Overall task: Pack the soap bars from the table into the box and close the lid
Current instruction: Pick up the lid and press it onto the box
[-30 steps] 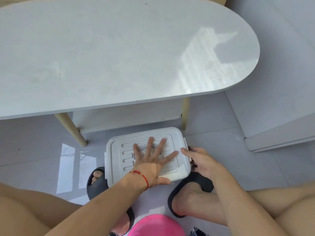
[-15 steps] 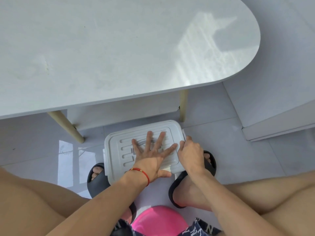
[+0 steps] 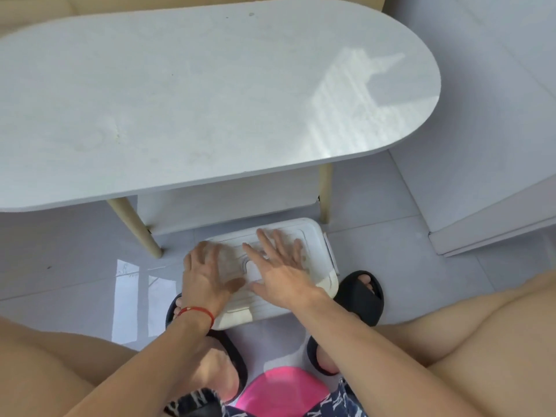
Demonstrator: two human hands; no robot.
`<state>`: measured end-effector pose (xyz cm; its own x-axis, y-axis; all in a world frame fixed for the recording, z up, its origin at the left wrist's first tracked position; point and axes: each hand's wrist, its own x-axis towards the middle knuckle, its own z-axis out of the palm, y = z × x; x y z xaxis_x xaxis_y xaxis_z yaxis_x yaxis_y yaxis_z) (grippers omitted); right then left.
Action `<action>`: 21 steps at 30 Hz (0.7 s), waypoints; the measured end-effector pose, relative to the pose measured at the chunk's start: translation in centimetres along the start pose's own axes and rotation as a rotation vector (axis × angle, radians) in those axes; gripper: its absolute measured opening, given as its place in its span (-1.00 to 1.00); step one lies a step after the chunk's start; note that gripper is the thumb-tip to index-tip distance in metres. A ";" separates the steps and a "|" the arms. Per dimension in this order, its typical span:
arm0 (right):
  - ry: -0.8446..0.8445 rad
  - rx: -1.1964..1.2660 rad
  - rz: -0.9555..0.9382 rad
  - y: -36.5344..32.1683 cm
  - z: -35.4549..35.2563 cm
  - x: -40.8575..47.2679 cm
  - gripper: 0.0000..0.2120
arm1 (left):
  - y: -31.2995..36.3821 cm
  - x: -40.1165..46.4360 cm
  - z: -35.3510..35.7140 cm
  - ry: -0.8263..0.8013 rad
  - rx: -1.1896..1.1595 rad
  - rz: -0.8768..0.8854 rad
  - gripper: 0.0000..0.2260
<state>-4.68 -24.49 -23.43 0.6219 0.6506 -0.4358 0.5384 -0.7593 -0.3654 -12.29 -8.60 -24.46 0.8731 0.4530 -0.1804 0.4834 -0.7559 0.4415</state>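
Step in hand: closing the lid (image 3: 304, 236). Box (image 3: 326, 285) sits on the floor between the feet, near the tabletop (image 3: 210, 100); lid is on. No soap bars visible on the tabletop, presumably packed. Left hand (image 3: 207, 275) and right hand (image 3: 279, 272) lie flat on the lid, fingers (image 3: 264, 239) spread wide, gripping nothing. Left hand is blurred. Next move, by my judgement: press down evenly, then check the side latch (image 3: 329, 248); whether it is fastened cannot be told.

White box (image 3: 313, 236), red wristband (image 3: 197, 310), black slippers (image 3: 365, 293)
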 end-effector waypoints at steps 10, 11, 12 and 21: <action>-0.154 -0.130 0.040 -2.9 0.6 1.2 -0.03 | -4.4 1.1 -0.8 -0.416 -0.790 -0.747 -0.04; -0.157 -0.124 0.046 -3.0 0.5 1.3 -0.03 | -4.4 1.2 -0.9 -0.414 -0.773 -0.744 -0.12; -0.161 -0.118 0.051 -3.1 0.4 1.3 -0.03 | -4.3 1.1 -1.0 -0.392 -0.727 -0.738 -0.22; -0.075 -0.065 0.013 -2.0 1.7 1.5 -0.05 | -1.3 -0.8 0.3 -0.077 -0.408 -0.644 -0.53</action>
<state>-5.82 -22.04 -24.79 0.5860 0.6362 -0.5018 0.5673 -0.7644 -0.3065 -13.61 -8.09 -25.20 0.4357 0.6997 -0.5662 0.8498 -0.1126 0.5149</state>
